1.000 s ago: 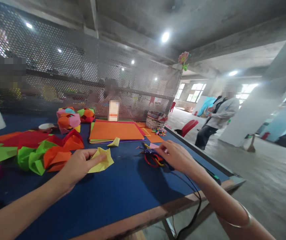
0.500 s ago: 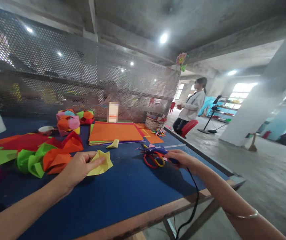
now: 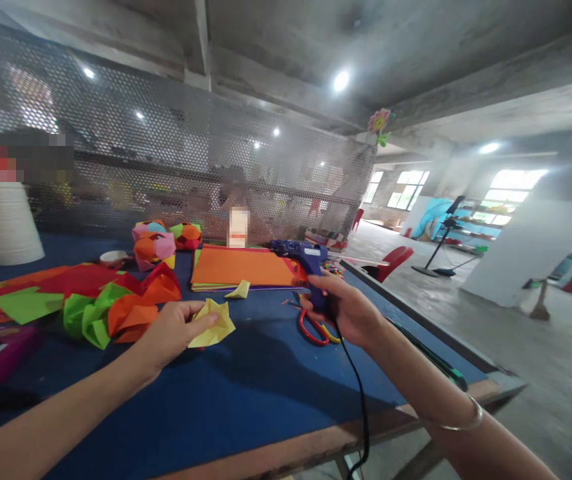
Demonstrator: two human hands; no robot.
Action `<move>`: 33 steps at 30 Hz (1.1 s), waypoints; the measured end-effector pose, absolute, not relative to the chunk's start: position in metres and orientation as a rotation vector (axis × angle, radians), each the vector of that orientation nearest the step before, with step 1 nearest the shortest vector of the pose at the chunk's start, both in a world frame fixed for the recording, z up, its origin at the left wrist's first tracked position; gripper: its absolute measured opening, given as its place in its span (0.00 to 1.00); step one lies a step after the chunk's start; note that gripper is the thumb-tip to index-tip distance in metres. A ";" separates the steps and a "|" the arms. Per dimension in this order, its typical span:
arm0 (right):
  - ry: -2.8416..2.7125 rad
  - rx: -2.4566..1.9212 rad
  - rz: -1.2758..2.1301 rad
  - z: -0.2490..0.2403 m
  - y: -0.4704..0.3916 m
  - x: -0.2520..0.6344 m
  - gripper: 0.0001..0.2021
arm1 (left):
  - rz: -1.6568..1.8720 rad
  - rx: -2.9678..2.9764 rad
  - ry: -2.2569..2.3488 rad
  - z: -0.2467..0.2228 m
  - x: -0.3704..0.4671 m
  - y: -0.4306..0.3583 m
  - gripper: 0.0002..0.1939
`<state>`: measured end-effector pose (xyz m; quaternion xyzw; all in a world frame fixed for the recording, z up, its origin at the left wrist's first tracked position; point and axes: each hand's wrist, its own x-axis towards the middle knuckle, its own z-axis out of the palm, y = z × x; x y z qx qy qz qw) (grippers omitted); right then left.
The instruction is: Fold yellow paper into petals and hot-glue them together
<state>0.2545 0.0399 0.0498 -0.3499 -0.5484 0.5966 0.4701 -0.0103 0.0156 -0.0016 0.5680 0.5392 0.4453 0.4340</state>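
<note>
My left hand (image 3: 181,327) pinches a folded piece of yellow paper (image 3: 219,325) above the blue tabletop (image 3: 256,393). In my right hand (image 3: 349,303) is a blue glue gun (image 3: 306,257), raised off the table with its nozzle toward the left. Its black cord (image 3: 363,407) hangs over the front edge. Beneath the gun lie scissors with red and yellow handles (image 3: 313,332), partly hidden by my hand. A small yellow paper piece (image 3: 239,289) rests just beyond my left hand, by a stack of orange and other coloured paper (image 3: 241,267).
Folded green paper (image 3: 97,313) and orange paper (image 3: 133,319) lie at the left. Behind them are multicoloured paper balls (image 3: 153,247) and a small white bowl (image 3: 113,259). Stacked white cups (image 3: 6,220) stand far left. A perforated metal screen (image 3: 166,167) closes the back.
My right hand has lifted the glue gun from beside the scissors and turned it upright. My left hand still holds the yellow paper. The view has swung left, and the standing person is out of sight.
</note>
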 end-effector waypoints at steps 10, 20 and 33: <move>-1.633 -0.786 1.245 0.033 0.061 0.197 0.15 | 1.170 1.368 1.406 -0.003 -0.026 0.025 0.21; -1.957 -0.906 0.881 0.004 0.053 0.202 0.15 | 1.196 1.359 1.410 0.000 -0.028 0.024 0.18; -2.193 -0.934 0.451 0.001 0.045 0.200 0.15 | 1.210 1.309 1.434 0.002 -0.027 0.023 0.21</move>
